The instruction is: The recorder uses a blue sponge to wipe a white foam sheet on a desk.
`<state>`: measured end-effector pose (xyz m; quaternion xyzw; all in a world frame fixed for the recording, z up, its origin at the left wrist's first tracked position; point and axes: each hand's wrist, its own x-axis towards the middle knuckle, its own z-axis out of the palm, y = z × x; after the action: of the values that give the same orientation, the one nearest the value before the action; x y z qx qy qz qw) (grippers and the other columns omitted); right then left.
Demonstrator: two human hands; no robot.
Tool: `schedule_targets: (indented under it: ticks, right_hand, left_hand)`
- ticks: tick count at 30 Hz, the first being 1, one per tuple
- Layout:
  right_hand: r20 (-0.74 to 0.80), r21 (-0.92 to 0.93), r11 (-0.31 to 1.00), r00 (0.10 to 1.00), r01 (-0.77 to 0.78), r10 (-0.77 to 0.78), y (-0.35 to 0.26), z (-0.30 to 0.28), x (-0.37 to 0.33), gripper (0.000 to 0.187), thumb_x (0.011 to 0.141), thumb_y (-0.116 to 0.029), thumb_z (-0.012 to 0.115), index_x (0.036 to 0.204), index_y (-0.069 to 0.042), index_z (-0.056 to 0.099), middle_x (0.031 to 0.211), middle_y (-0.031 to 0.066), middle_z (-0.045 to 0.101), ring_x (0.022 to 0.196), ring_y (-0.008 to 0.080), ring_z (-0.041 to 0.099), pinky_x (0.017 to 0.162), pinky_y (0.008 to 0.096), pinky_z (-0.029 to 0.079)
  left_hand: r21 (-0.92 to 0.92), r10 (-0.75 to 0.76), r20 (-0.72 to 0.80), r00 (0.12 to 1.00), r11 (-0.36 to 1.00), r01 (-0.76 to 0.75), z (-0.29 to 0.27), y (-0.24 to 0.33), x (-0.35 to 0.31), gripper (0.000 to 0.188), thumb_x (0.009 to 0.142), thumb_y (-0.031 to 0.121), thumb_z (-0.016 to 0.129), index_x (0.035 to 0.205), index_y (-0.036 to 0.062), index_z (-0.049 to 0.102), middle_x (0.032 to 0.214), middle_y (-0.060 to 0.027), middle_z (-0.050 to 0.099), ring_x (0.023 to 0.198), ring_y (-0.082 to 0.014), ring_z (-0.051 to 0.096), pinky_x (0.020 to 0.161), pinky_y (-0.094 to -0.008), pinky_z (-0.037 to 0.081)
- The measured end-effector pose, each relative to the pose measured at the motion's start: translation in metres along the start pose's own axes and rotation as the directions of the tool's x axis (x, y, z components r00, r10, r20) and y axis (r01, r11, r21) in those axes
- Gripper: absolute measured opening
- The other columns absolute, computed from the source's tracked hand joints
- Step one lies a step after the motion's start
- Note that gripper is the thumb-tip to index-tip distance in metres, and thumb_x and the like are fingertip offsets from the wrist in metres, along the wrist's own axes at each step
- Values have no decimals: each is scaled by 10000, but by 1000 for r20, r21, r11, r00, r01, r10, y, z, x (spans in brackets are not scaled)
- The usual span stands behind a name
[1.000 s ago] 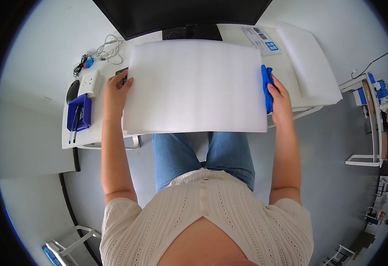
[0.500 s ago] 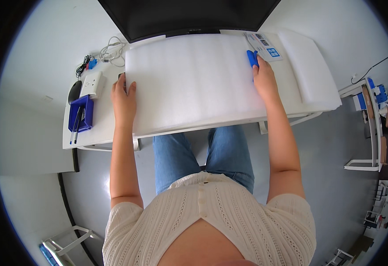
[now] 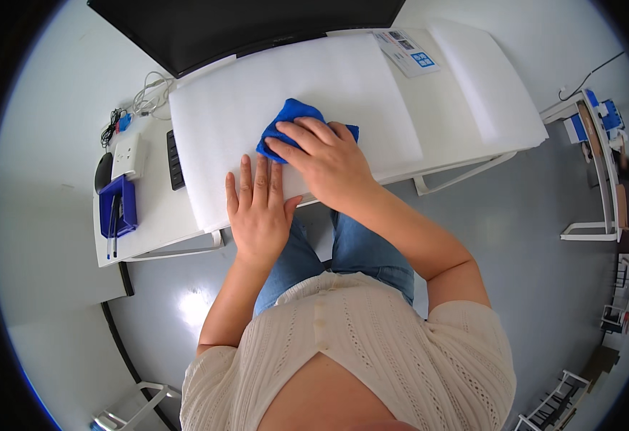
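Note:
A folded blue cloth (image 3: 292, 122) lies on a white foam sheet (image 3: 221, 108) that covers the middle of the desk. My right hand (image 3: 329, 161) presses on the cloth, its fingers bent over it. Just to the left of it, my left hand (image 3: 258, 215) rests flat at the sheet's front part, fingers stretched out and spread, holding nothing. Its fingertips come close to the cloth's lower edge. A black keyboard (image 3: 176, 161) shows only in part at the sheet's left edge; the rest is hidden under the sheet.
A black monitor (image 3: 242, 25) stands behind the sheet. On the left are a blue tray (image 3: 126, 215) with pens, a black mouse (image 3: 103, 171), a white socket box (image 3: 128, 156) and cables (image 3: 149, 97). A printed card (image 3: 408, 54) and another foam piece (image 3: 483, 79) lie on the right.
My right hand has brought the blue cloth from the sheet's right side to its middle. My left hand has moved right from the left edge onto the sheet. The view has turned slightly.

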<state>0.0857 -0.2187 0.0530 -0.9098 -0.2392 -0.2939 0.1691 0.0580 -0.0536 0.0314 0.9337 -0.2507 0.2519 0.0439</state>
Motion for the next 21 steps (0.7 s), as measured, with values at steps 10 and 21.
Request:
schedule_targets:
  ticks: [10,21]
  right_hand:
    - [-185,-349,736,812,-581,553,132,-66,-58,398,823,-25,527,1188,-136,638,1244,69,582,1122,301,521,930,436,434]
    - [-282,-660,173,454,-731,845,207,-142,-94,673,783,-475,697,1345,-155,510,1361,72,496,1253,327,423,969,522,417]
  left_hand:
    - [-108,-67,-26,997,992,64,-3,8,1,557,866,305,625,1363,89,495,1417,-129,465,1332,-366,393,1097,-499,297]
    - [-76,-97,1,995,992,97,-4,11,-1,591,826,250,646,1383,135,488,1468,-141,396,1357,-366,354,1101,-518,265]
